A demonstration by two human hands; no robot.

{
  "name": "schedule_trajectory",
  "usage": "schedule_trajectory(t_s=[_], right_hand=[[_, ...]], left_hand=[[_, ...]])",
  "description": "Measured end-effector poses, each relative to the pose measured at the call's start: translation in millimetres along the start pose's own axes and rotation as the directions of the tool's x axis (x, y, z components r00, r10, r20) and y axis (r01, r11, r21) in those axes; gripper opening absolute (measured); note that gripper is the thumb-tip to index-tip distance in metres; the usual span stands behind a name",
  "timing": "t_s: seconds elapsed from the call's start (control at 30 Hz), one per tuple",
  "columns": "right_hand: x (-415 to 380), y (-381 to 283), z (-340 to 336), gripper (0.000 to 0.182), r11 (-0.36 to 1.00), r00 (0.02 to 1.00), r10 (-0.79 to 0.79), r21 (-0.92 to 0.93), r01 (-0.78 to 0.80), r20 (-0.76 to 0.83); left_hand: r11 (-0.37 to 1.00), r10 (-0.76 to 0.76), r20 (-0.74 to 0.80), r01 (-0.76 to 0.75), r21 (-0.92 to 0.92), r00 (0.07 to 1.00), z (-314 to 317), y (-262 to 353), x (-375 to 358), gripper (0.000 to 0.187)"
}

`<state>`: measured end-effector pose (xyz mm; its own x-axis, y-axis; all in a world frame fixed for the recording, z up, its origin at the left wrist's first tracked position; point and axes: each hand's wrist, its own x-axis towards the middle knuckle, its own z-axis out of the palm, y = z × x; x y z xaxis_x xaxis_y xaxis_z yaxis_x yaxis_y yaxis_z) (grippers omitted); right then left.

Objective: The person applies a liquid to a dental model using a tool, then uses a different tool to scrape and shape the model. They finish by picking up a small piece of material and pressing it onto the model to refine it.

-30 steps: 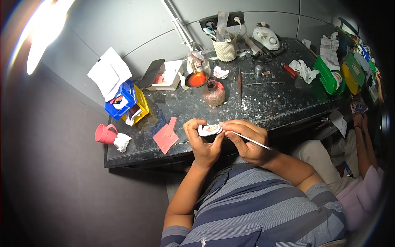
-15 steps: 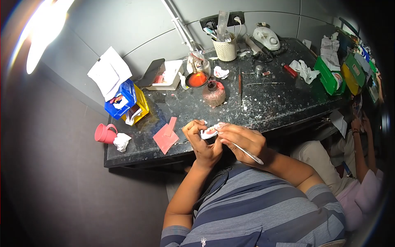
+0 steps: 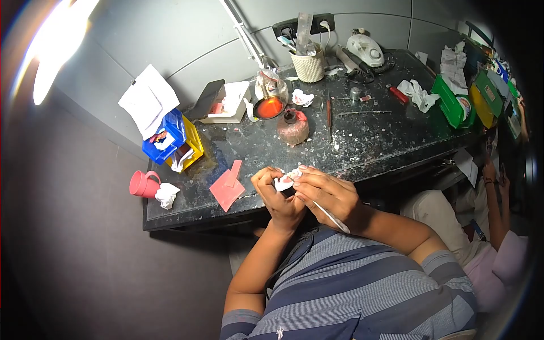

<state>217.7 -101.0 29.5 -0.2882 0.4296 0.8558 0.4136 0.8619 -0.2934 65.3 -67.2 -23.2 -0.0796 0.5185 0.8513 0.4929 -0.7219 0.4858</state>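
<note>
Currently, we note the left hand [image 3: 277, 199] curled around a small white-and-pink piece [image 3: 284, 183], thumb below and fingers behind. The right hand [image 3: 334, 195] pinches a slim pale tool [image 3: 331, 216], its fingertips against the same piece. We place the piece between both hands, near the front edge of the surface [image 3: 368, 144]; whether it is over the edge or just short of it, we cannot tell. The fingers partly hide the tool's working tip.

Risks, in our judgement: too much pressure on the tool could make its tip skid, scoring the piece or jabbing a left finger. A loosened left grip could let the piece tip and fall, as nothing visible supports it besides the hands. The pink sheets [image 3: 225, 195] lie well apart from this, near the surface's edge, where a sweeping forearm could knock them off.
</note>
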Motion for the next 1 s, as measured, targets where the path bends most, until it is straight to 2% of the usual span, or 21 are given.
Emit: schedule_trajectory(t_s=[0.07,0.17,0.27,0.37,0.6,0.67,0.8,0.87,0.9,0.93,1.0], right_hand=[[-0.5,0.7,1.0,0.032,1.000,1.000,-0.015,-0.017,0.015,0.011],[0.7,-0.8,2.1,0.033,1.000,1.000,-0.008,-0.016,0.008,-0.005],[1.4,-0.9,1.5,0.032,1.000,1.000,-0.006,-0.021,0.006,-0.003],[1.2,-2.2,0.9,0.031,1.000,1.000,0.004,-0.023,-0.004,0.001],[1.7,-2.9,-0.3,0.028,1.000,1.000,0.008,-0.018,-0.008,-0.004],[1.1,-2.6,-0.5,0.026,1.000,1.000,0.014,-0.018,-0.014,-0.003],[1.4,-2.7,-3.7,0.024,1.000,1.000,0.028,-0.004,-0.028,-0.014],[4.9,-3.0,-8.9,0.020,0.971,0.980,0.185,0.165,-0.171,-0.071],[11.4,1.1,-10.1,0.017,0.962,0.970,0.213,0.199,-0.186,-0.120],[15.3,5.4,-12.9,0.017,0.962,0.970,0.213,0.201,-0.186,-0.117],[19.5,13.6,-18.4,0.013,0.928,0.967,0.253,0.288,-0.238,-0.015]], left_hand=[[0.998,0.023,0.019,-0.024,0.053,1.000,-1.1,-2.8,-0.9,0.055],[1.000,0.001,0.003,-0.001,0.007,1.000,-1.0,-0.3,-1.9,0.044],[0.998,0.022,0.015,-0.023,0.052,1.000,-0.6,-2.4,-2.0,0.053],[0.997,0.032,0.017,-0.033,0.072,0.999,-0.8,-2.2,-1.5,0.054],[0.997,0.038,0.030,-0.040,0.064,0.999,-1.6,-0.9,-0.6,0.055],[0.999,0.026,0.007,-0.026,0.046,1.000,-0.9,2.8,0.3,0.047],[1.000,0.017,0.014,-0.017,0.012,1.000,-1.1,0.2,-1.2,0.048],[0.997,-0.036,-0.007,0.035,-0.072,0.999,0.6,-0.2,-0.6,0.050],[0.997,-0.037,-0.009,0.036,-0.071,0.999,-0.1,1.1,0.8,0.050],[0.994,-0.038,0.031,0.041,-0.098,0.999,-1.8,3.0,2.1,0.049],[0.991,-0.041,0.073,0.050,-0.123,0.996,-5.0,7.6,6.8,0.049]])
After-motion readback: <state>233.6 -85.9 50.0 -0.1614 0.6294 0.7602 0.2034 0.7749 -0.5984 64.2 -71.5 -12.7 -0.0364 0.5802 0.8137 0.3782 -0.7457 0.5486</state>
